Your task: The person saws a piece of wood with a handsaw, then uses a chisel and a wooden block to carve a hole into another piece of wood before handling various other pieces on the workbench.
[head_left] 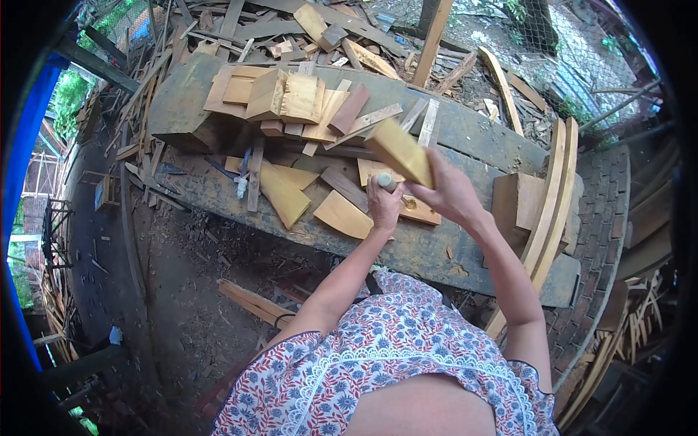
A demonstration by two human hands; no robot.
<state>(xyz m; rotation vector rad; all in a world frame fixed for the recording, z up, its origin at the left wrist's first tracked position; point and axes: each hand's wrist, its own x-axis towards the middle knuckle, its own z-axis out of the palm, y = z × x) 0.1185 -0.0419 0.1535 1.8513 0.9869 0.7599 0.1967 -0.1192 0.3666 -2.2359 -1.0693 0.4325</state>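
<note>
Upright in my left hand (384, 207) is a tool with a round, pale handle end (386, 182); its lower part is hidden by the fingers. My right hand (449, 190) grips a yellowish wooden block (401, 151), raised and tilted just above and beside the handle. Beneath my hands lies a light wooden piece (422, 211) with a dark hollow in its surface. A curved wooden piece (343, 216) rests left of my left hand, near the bench edge.
The worn bench (254, 216) bears stacked wood blocks (302, 98) at the back and a wedge-shaped board (282, 195). Long curved strips (550, 211) lean over a big block (511, 200) on the right. Scrap wood (320, 29) lies beyond.
</note>
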